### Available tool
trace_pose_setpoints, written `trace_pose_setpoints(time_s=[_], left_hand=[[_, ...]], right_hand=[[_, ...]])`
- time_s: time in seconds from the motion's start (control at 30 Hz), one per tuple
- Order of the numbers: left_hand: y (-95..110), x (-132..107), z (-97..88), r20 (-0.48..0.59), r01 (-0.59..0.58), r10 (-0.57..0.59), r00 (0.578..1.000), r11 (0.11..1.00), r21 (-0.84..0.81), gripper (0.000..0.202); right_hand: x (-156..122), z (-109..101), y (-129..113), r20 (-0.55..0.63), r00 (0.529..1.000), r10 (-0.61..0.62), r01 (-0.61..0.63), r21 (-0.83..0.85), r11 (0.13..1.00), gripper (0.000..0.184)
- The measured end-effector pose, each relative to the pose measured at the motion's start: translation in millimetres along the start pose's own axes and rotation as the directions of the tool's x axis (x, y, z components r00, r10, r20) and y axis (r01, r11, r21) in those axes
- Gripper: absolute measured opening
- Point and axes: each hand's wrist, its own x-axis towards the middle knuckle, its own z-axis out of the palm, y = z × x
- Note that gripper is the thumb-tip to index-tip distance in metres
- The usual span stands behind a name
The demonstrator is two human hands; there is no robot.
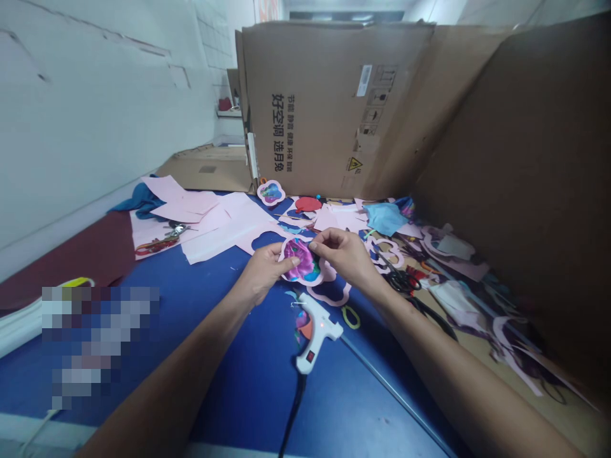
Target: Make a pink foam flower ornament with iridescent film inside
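My left hand (265, 270) and my right hand (341, 254) both pinch a flower-shaped cut-out (301, 264) above the blue tabletop (252, 394). It has a pale pink border around a shiny purple and blue print. A white hot glue gun (317, 334) lies just below my hands, with its black cord running toward me. A similar pink-edged cut-out (271, 193) lies farther ahead. Black-handled scissors (400, 281) rest close to my right wrist.
Sheets of pink paper (224, 222) lie to the left, with a blue cloth (140, 200) behind them. Paper scraps and a light blue cloth (386, 218) cover the right side. Tall cardboard panels (334, 102) stand ahead and right, and a white wall (95, 108) runs along the left.
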Motion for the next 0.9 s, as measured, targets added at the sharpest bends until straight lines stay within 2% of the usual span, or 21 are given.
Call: trace_pose_setpoints(time_s=[0.23,0.53,0.7,0.9], left_hand=[[-0.6,0.3,1.2,-0.052,0.026,-0.026,0.998,1.0,0.009,0.035],[-3.8,1.6,-0.3,-0.058,0.037,-0.037,0.998,0.999,-0.009,0.038],[-2.6,0.3,0.1,-0.047,0.049,-0.05,0.998,0.998,-0.03,0.04],[0.4,-0.9,0.9,-0.066,0.035,-0.036,0.997,0.999,-0.021,0.041]], right_hand=[[0.0,0.0,1.6,-0.006,1.0,0.002,-0.002,0.035,0.999,0.028],[0.7,1.5,4.6,-0.027,1.0,-0.014,0.015,0.037,0.999,0.026],[0.5,3.5,4.5,-0.017,1.0,0.0,0.002,0.132,0.991,0.033],[0.4,1.8,1.0,0.025,0.998,0.051,-0.054,0.136,0.989,0.042]])
